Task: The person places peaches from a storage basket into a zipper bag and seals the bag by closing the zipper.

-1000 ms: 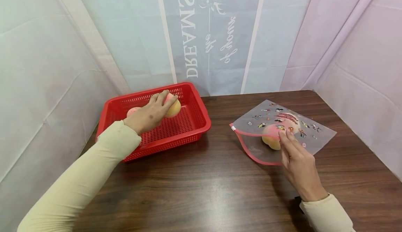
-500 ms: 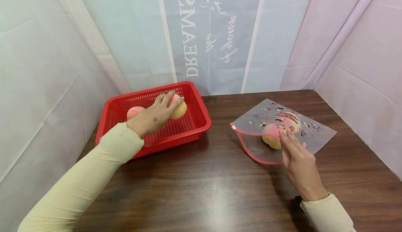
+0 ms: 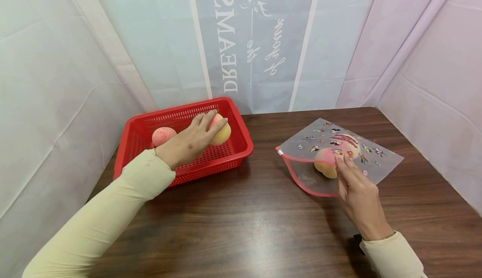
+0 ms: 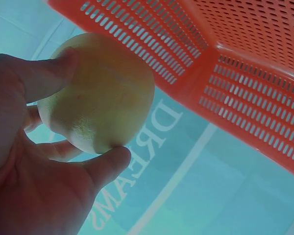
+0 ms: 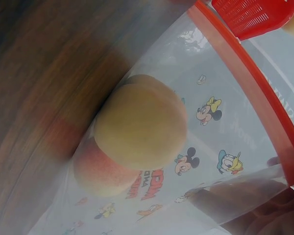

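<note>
Peach in the left hand's curled grip could slip into the basket, while the right hand pinches the bag.

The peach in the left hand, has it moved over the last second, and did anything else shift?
The left hand keeps its grip on the peach and has carried it a little to the right and up, over the red basket; a second peach in the basket, once half hidden by the hand, now shows fully. The right hand still holds the clear bag with its peach inside, unmoved.
</note>
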Action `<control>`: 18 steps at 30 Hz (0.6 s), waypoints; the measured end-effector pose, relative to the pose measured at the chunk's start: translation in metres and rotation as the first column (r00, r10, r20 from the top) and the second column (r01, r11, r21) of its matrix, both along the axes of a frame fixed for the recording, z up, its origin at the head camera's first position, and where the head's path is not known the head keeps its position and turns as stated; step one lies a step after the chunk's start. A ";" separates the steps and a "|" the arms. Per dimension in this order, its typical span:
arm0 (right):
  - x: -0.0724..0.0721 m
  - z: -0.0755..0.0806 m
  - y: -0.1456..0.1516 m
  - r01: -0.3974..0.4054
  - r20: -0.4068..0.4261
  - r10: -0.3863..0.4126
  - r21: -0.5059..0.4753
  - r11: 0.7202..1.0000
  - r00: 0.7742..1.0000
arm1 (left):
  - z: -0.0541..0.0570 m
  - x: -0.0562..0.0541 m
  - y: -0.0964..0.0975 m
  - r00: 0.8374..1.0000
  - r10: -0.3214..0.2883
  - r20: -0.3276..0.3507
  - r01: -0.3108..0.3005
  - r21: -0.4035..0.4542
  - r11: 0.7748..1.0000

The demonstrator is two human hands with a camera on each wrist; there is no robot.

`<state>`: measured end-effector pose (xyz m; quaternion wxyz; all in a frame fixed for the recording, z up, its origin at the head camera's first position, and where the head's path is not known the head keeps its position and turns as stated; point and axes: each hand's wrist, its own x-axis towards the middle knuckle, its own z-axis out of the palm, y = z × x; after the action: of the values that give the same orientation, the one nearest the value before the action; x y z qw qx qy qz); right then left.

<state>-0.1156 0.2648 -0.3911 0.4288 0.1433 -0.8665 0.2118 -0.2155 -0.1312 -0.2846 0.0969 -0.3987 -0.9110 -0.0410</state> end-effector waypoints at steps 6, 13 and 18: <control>0.000 0.002 -0.001 0.002 0.005 -0.002 -0.001 1.000 1.000 | 0.000 0.001 0.004 1.000 0.001 -0.006 -0.002 -0.011 1.000; 0.000 0.002 0.000 0.004 0.011 -0.004 0.005 1.000 1.000 | -0.001 0.002 0.008 0.998 -0.052 -0.032 0.053 0.032 0.998; 0.001 0.002 -0.001 0.004 0.009 -0.005 0.006 1.000 1.000 | -0.002 0.004 0.013 0.991 -0.103 -0.090 0.109 0.061 0.992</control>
<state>-0.1142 0.2638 -0.3892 0.4248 0.1417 -0.8694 0.2087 -0.2113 -0.1185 -0.2869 0.1472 -0.4444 -0.8817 -0.0586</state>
